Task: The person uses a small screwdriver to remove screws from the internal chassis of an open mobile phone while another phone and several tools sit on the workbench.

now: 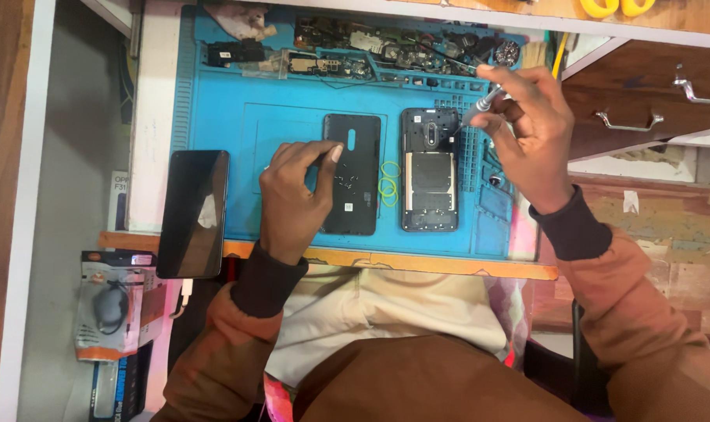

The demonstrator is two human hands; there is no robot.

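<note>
I see my right hand pinching a thin silver screwdriver over the top of the open phone. The phone lies flat on the blue mat, back off, with dark parts and a pale metal plate showing inside. My left hand rests on the black back cover just beside the phone, fingers curled; I cannot tell if it pinches anything. Tiny screws sit on the cover. Another dark phone lies at the mat's left edge.
</note>
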